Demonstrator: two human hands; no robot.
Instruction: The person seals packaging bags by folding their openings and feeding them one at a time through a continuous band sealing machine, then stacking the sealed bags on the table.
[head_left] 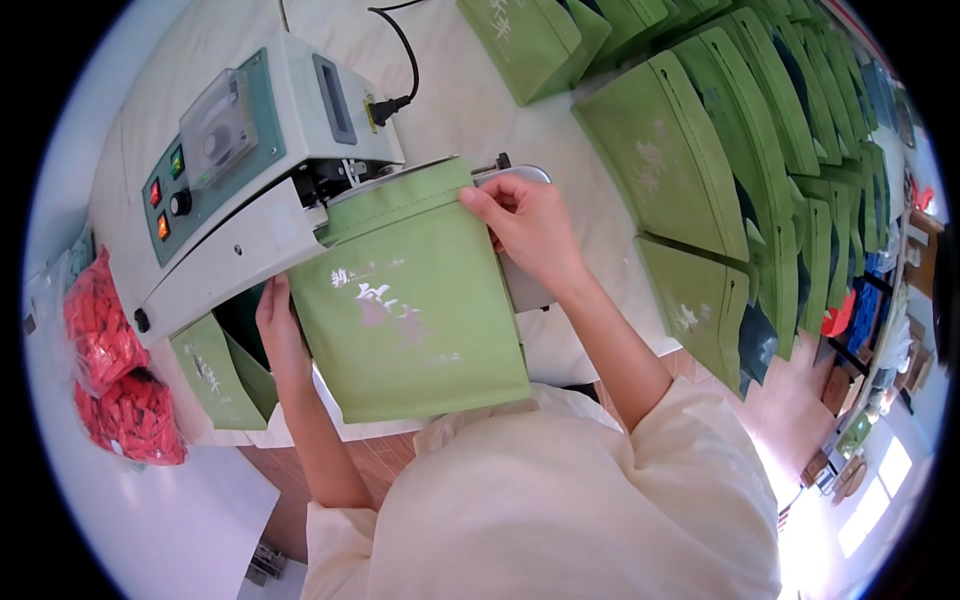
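Note:
A green flat pouch (410, 325) with silver lettering hangs from its top edge at a band sealing machine (225, 165); its upper left corner goes in under the machine's white cover. My right hand (525, 220) pinches the pouch's upper right corner, thumb in front and fingers curled behind. At the pouch's left edge, just below the cover, my left hand (283, 330) grips the side, its fingertips partly hidden by the pouch and machine. Another green pouch (220, 375) lies under the machine's left end, beside my left wrist.
Rows of green pouches (660, 155) stand on the table (450, 75) to the right. A black power cord (400, 100) plugs into the machine's back. Clear bags of red packets (125, 400) sit at the left. Shelves with goods (885, 330) stand far right.

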